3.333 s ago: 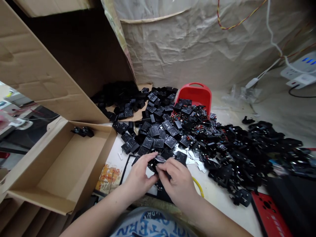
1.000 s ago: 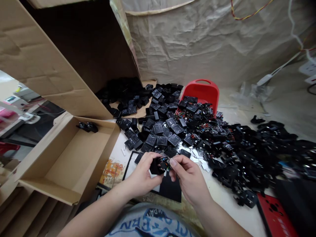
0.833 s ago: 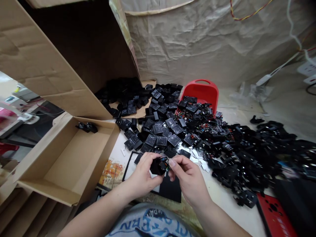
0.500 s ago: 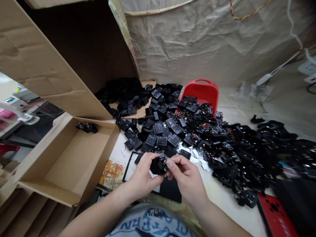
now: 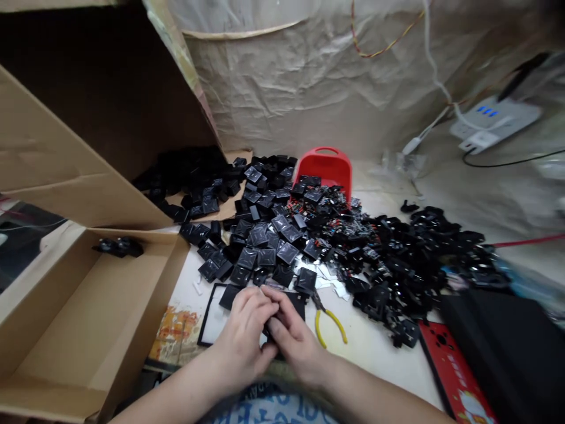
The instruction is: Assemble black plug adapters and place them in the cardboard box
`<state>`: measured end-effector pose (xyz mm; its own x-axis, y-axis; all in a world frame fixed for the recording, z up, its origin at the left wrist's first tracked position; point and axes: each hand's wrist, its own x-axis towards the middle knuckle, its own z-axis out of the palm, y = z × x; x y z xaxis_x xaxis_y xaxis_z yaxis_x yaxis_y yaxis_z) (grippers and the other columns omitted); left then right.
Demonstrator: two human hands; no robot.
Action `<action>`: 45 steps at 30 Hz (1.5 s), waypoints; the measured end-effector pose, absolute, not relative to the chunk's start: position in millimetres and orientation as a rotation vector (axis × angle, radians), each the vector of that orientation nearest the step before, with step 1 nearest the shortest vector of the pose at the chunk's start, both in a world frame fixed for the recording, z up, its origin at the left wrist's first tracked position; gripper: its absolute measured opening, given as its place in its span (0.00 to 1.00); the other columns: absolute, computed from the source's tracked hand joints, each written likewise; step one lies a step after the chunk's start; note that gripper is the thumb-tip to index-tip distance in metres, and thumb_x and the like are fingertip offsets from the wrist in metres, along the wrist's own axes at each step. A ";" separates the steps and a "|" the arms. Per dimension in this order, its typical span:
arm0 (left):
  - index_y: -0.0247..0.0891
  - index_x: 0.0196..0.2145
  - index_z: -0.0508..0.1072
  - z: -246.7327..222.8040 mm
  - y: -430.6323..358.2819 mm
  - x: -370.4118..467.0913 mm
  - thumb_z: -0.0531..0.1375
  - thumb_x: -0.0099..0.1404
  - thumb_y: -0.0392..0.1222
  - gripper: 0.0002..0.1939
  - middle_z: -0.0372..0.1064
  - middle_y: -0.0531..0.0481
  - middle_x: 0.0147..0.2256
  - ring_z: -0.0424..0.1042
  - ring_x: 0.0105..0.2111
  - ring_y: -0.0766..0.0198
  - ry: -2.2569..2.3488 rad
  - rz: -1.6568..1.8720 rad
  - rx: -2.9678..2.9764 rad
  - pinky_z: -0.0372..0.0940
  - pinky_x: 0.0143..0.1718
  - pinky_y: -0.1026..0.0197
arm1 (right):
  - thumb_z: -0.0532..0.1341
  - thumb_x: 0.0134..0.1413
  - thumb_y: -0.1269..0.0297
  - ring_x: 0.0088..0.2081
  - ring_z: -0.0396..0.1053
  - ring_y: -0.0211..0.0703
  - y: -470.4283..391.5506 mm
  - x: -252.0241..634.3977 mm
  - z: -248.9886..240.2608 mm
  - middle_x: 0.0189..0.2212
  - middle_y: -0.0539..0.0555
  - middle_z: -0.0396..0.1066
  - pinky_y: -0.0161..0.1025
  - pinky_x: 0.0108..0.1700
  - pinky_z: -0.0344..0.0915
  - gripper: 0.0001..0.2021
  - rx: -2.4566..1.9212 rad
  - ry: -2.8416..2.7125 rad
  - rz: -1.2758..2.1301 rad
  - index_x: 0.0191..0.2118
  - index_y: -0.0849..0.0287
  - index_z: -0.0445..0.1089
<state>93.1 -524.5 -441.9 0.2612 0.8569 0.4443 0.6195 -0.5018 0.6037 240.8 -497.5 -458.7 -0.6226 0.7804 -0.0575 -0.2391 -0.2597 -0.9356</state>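
Close to the table's front edge, my left hand (image 5: 245,330) and my right hand (image 5: 298,338) are closed together around a small black plastic housing (image 5: 266,331). Fingers cover most of it, so its inside is hidden. Under and behind the hands lie a black-framed white panel (image 5: 212,318) and a dark flat piece. Yellow-handled pliers (image 5: 330,318) rest just right of my right hand. Beyond the hands, black square housings (image 5: 258,234) are heaped up. Small circuit boards with wires (image 5: 338,221) spill from a red plastic scoop (image 5: 328,168).
A cardboard tray (image 5: 95,312) at left holds a few black parts (image 5: 118,246). Behind it stands a large open carton (image 5: 79,153). Black plug parts (image 5: 397,259) pile up at right, near a red box (image 5: 454,371) and a black box (image 5: 503,347). A power strip (image 5: 497,121) sits far right.
Both hands have closed over the housing, hiding the wires and board that showed in its opening. The view has turned right, and the pliers have come into sight.
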 end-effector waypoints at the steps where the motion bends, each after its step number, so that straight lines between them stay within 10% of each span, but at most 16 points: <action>1: 0.41 0.55 0.58 -443.4 -525.2 96.3 0.56 0.53 0.24 0.31 0.64 0.42 0.46 0.61 0.51 0.50 1.345 1.070 2.267 0.61 0.55 0.42 | 0.54 0.62 0.44 0.63 0.58 0.48 -500.6 241.3 -461.2 0.60 0.58 0.63 0.47 0.64 0.54 0.28 -0.715 -1.373 1.836 0.63 0.51 0.57; 13: 0.44 0.54 0.64 -443.4 -499.6 90.7 0.60 0.64 0.41 0.20 0.68 0.44 0.52 0.69 0.53 0.53 1.569 0.928 1.709 0.63 0.56 0.47 | 0.53 0.60 0.72 0.44 0.71 0.55 -375.4 325.8 -463.3 0.41 0.65 0.72 0.48 0.46 0.65 0.13 -1.841 -2.176 0.364 0.47 0.63 0.72; 21: 0.43 0.53 0.61 -456.2 -503.0 92.7 0.58 0.64 0.42 0.20 0.68 0.44 0.46 0.70 0.46 0.56 1.562 0.929 1.563 0.65 0.51 0.50 | 0.54 0.61 0.70 0.40 0.74 0.49 -374.3 313.4 -473.4 0.39 0.61 0.74 0.42 0.41 0.67 0.15 -1.818 -2.065 0.472 0.52 0.61 0.67; 26: 0.42 0.54 0.64 -452.2 -491.5 95.5 0.62 0.61 0.45 0.24 0.70 0.45 0.44 0.71 0.44 0.56 1.496 0.928 1.579 0.65 0.50 0.50 | 0.63 0.52 0.51 0.14 0.62 0.34 -410.1 293.9 -445.5 0.21 0.45 0.70 0.31 0.16 0.55 0.19 -1.333 -1.420 1.637 0.44 0.59 0.67; 32: 0.39 0.40 0.74 -435.1 -482.2 92.0 0.59 0.65 0.47 0.11 0.74 0.47 0.37 0.72 0.38 0.59 1.398 0.995 1.599 0.67 0.43 0.56 | 0.68 0.48 0.52 0.10 0.53 0.26 -441.8 271.6 -432.7 0.14 0.41 0.65 0.25 0.12 0.45 0.18 -1.009 -0.878 2.277 0.40 0.60 0.70; 45: 0.36 0.32 0.75 -459.2 -492.5 86.8 0.63 0.60 0.56 0.18 0.71 0.52 0.28 0.66 0.30 0.66 1.218 1.110 0.833 0.62 0.35 0.64 | 0.60 0.57 0.51 0.12 0.59 0.32 -441.2 272.1 -431.9 0.15 0.41 0.61 0.29 0.14 0.54 0.14 -1.044 -1.176 2.061 0.42 0.56 0.67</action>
